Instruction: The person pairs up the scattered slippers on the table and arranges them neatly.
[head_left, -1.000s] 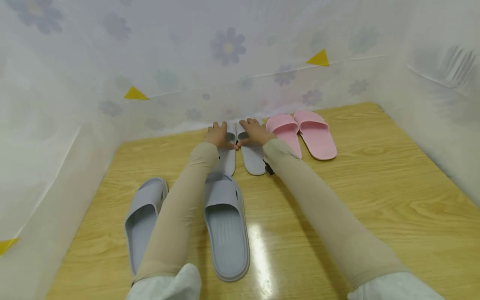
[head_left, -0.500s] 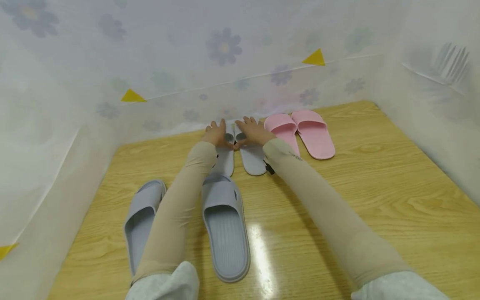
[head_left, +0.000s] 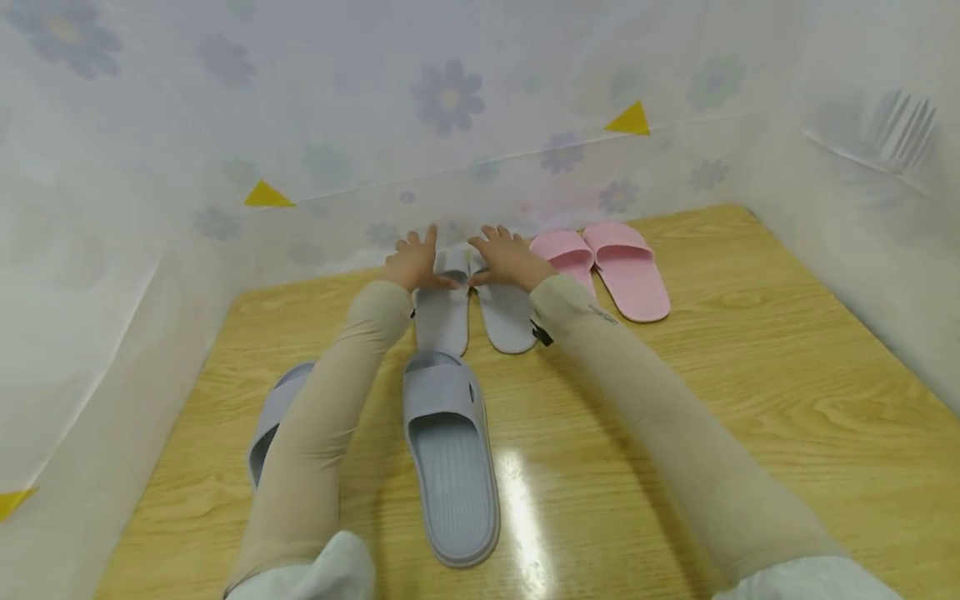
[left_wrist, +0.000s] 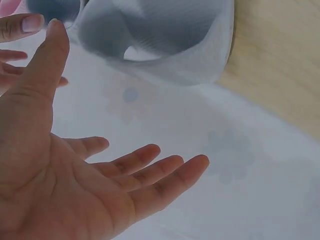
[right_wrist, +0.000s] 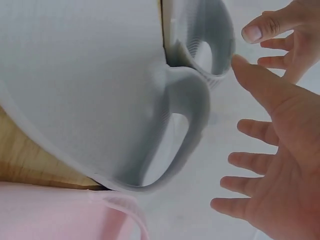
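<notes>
Hands: left hand (head_left: 411, 263) and right hand (head_left: 508, 260) hovering released, fingers spread, above small grey slippers (head_left: 474, 312) | Surface: wooden surface (head_left: 750, 367) lying against floral sheeting (head_left: 450, 125)

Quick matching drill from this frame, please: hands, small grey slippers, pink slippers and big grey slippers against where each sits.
Things:
1. pink slippers
2. small grey slippers
3. large grey slippers
4. left hand and right hand

Places or states:
A. nearest the camera, one partly under the left sleeve
B. open, fingers spread, above the toe ends of a pair by the curtain
C. far right of the row by the curtain
D. side by side, between pink pair and left arm

Pairs: 1-C, 2-D, 3-A, 4-B
</notes>
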